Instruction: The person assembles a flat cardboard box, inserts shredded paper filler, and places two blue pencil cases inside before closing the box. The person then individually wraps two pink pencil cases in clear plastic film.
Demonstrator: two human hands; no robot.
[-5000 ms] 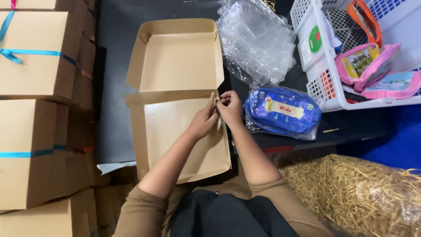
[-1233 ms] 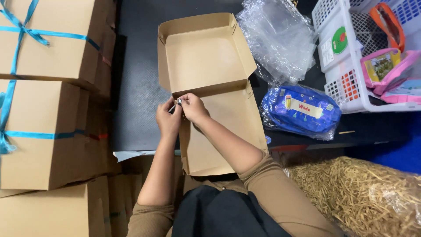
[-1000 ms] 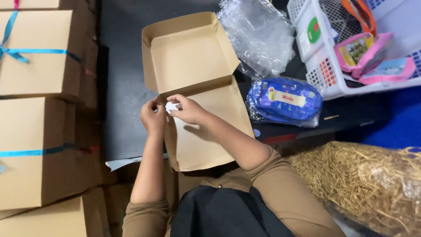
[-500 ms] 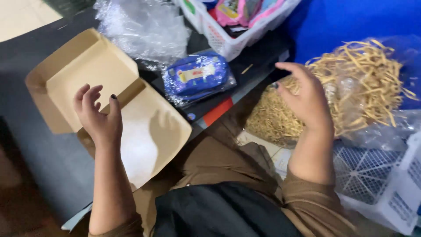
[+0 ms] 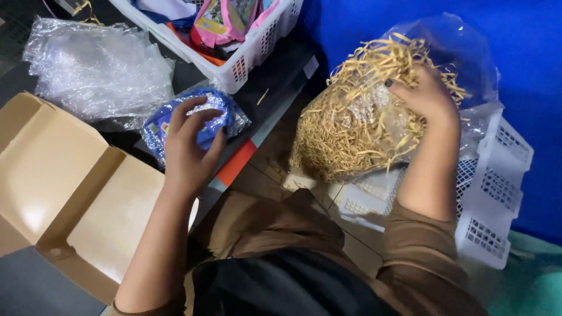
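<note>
Our right hand [image 5: 424,96] now digs its fingers into the yellow shredded paper [image 5: 351,123] in a clear bag [image 5: 462,64] at our right, having left the box flap; our left hand [image 5: 187,146] hangs open, holding nothing, over the blue packet [image 5: 219,114]. The folded-out cardboard box [image 5: 76,193] lies empty at left, so filling seems next; the paper is a loose, springy heap

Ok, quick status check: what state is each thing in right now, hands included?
Cardboard box: open, lid flat, nothing inside.
Bag of shredded paper filler: open at the top.
Right hand: inside the bag, on the filler.
Left hand: raised, fingers spread, holding nothing.
Blue packet: sealed, lying flat.
Bubble wrap: crumpled, loose.
White basket: filled with packets.
</note>
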